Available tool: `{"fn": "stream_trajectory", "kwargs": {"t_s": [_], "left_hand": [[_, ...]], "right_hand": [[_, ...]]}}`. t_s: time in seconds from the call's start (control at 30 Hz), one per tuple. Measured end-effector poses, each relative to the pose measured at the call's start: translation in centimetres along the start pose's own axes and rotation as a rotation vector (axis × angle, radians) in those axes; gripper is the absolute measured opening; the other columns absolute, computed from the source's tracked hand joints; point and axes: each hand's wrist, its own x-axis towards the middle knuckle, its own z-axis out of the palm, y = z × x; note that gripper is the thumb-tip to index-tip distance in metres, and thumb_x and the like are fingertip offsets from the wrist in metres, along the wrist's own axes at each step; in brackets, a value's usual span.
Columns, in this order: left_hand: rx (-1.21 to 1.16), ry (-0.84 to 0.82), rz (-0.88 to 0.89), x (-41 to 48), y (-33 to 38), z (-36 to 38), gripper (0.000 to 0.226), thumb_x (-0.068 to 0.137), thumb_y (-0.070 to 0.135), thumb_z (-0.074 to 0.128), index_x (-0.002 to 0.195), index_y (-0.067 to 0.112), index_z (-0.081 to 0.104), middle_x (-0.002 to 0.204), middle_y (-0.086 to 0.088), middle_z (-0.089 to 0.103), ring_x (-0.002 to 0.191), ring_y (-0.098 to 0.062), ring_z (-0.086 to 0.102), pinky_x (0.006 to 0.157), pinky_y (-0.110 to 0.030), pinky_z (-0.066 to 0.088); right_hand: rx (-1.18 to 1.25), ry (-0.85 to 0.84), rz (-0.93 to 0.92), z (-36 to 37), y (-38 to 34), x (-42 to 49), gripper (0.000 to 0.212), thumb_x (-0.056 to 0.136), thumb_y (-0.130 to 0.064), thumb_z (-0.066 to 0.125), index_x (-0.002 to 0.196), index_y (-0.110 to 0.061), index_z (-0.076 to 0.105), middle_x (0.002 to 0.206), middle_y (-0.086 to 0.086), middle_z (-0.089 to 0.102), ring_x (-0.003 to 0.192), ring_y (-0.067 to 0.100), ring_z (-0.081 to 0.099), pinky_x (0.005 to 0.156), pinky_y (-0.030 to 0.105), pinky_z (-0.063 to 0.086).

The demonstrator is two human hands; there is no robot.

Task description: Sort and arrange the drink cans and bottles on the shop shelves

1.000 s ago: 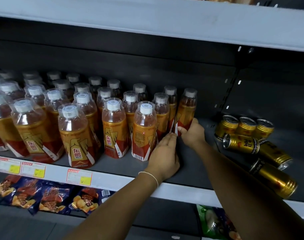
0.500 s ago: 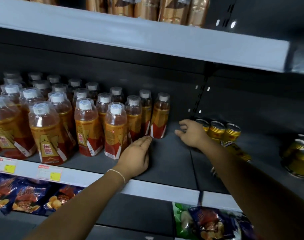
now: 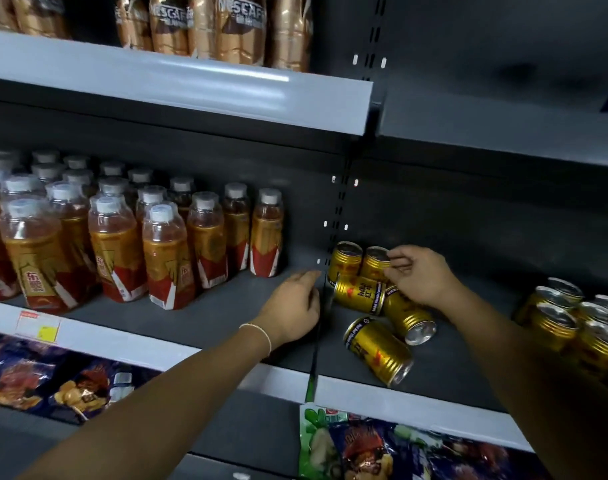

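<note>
Middle shelf (image 3: 226, 308), dark deck, divided at centre by a slotted upright (image 3: 337, 216).

Surroundings: the upper shelf at 12 o'clock carries brown coffee bottles (image 3: 240, 26). Snack bags (image 3: 382, 448) lie on the lower shelf from 6 to 8 o'clock. A price tag (image 3: 37, 325) sits on the shelf lip at 9 o'clock. Nothing stands between either hand and the stock.

Left hand (image 3: 292, 310): at centre, just left of the upright, palm down over the deck, fingers straight and close together, holding nothing. A thin bracelet (image 3: 261, 336) is on the wrist.

Right hand (image 3: 418, 275): at 3 o'clock from the left hand. Thumb and forefinger are narrowed to a pinch on the top rim of the upright can (image 3: 374, 264).

Counts: orange bottles (image 3: 167, 258) stand in ranks at 9 to 10 o'clock, well apart from both hands. About twenty white caps show, but the rear ranks are too blurred for a firm figure. Of the gold cans, two stand upright, the pinched one and its neighbour (image 3: 345, 259). Three toppled cans (image 3: 378, 353) lie on their sides in front of them. A further cluster of upright cans (image 3: 555, 323), at least five, stands at 4 o'clock by the frame edge.
</note>
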Motion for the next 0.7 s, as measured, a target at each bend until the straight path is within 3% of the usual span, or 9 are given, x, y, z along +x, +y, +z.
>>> {"fn": "stream_trajectory", "kwargs": {"t_s": [0.17, 0.37, 0.57, 0.7], "left_hand": [[-0.088, 0.018, -0.12, 0.9, 1.4, 1.3, 0.046, 0.096, 0.013, 0.052, 0.14, 0.004, 0.049, 0.138, -0.017, 0.055, 0.129, -0.029, 0.049, 0.101, -0.013, 0.024], [-0.17, -0.006, -0.173, 1.8, 1.6, 2.0, 0.026, 0.092, 0.007, 0.051, 0.113, 0.006, 0.066, 0.113, -0.016, 0.068, 0.107, -0.03, 0.061, 0.09, -0.026, 0.045], [-0.211, -0.105, -0.241, 2.7, 1.1, 1.9, 0.029, 0.094, 0.011, 0.048, 0.115, 0.009, 0.068, 0.114, -0.009, 0.068, 0.107, -0.022, 0.061, 0.078, -0.012, 0.036], [-0.234, -0.124, -0.221, 3.0, 0.6, 1.6, 0.03, 0.094, 0.008, 0.047, 0.113, 0.01, 0.07, 0.113, -0.007, 0.069, 0.107, -0.022, 0.061, 0.081, -0.015, 0.039]], "right_hand": [[-0.019, -0.093, -0.057, 0.5, 1.4, -0.3, 0.043, 0.087, -0.015, 0.075, 0.129, -0.011, 0.063, 0.122, 0.005, 0.066, 0.111, 0.013, 0.062, 0.102, 0.034, 0.05], [-0.215, -0.191, -0.15, 1.8, 0.1, 0.9, 0.053, 0.085, -0.027, 0.078, 0.133, -0.017, 0.06, 0.132, 0.002, 0.062, 0.121, 0.019, 0.058, 0.103, 0.033, 0.047], [-0.447, -0.303, -0.08, 3.9, -1.4, 2.2, 0.071, 0.077, -0.036, 0.083, 0.139, -0.019, 0.054, 0.138, 0.001, 0.056, 0.123, 0.021, 0.054, 0.097, 0.031, 0.047], [-0.476, -0.33, -0.032, 4.8, -1.6, 2.6, 0.082, 0.071, -0.039, 0.087, 0.142, -0.019, 0.051, 0.136, 0.003, 0.057, 0.121, 0.024, 0.055, 0.097, 0.035, 0.05]]}}
